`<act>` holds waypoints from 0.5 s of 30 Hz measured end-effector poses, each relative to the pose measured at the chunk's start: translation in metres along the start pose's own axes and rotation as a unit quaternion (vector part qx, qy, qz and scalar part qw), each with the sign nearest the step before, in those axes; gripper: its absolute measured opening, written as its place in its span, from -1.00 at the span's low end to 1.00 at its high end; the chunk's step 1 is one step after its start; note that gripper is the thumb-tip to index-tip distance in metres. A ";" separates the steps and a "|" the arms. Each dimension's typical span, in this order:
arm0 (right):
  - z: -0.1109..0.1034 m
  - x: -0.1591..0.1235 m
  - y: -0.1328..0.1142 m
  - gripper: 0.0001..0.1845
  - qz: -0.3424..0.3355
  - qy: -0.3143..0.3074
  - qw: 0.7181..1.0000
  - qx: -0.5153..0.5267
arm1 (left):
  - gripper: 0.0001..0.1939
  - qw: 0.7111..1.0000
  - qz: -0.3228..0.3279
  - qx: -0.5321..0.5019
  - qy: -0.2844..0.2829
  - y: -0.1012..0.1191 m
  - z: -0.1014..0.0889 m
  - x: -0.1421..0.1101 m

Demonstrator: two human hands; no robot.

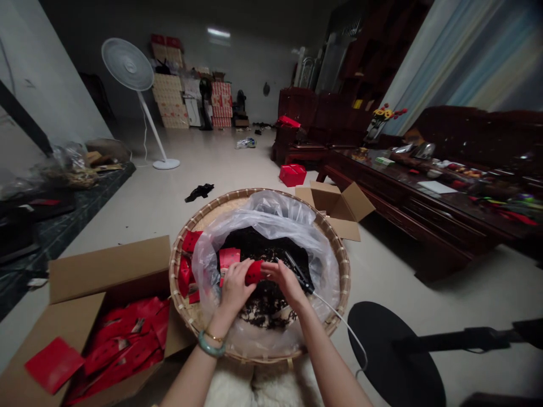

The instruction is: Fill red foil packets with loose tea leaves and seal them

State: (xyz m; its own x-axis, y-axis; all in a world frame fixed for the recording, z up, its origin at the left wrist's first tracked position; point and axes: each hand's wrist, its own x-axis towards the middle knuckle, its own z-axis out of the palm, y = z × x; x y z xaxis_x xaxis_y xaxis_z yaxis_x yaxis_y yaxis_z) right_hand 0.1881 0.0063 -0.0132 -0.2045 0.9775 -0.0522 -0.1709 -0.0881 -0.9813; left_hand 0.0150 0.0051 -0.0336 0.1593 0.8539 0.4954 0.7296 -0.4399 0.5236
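Note:
A small red packet [253,272] is held between my two hands above a clear plastic bag [271,217] of dark loose leaves. My left hand [236,285] grips its left side, a bracelet and a jade-green bangle at the wrist. At the packet's right end, the fingers of my right hand [285,281] close on its edge. Just left of the packet, more red packets [229,259] rest on the leaves. A black two-jawed tool [302,276] with a white cord, like a hair straightener, lies by my right hand. The bag lines a round woven basket [345,265].
An open carton [112,268] full of red packets stands at left. Another open carton [341,206] is behind the basket. A black round base with a pole [394,356] is at right, near a dark wooden table [382,206]. A white fan [127,65] stands farther back.

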 end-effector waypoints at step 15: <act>0.009 0.015 0.039 -0.07 0.016 0.021 0.843 -0.537 | -0.37 0.929 -0.250 -0.131 0.240 -0.024 0.003 0.004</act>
State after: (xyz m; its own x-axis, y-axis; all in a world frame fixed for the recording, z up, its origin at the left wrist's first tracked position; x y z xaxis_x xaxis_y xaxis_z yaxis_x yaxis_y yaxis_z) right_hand 0.1695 0.0162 -0.0510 -0.1550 0.9857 -0.0662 0.8097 0.0883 -0.5802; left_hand 0.0005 0.0197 -0.0463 -0.5157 0.7755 0.3641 0.4354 -0.1287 0.8910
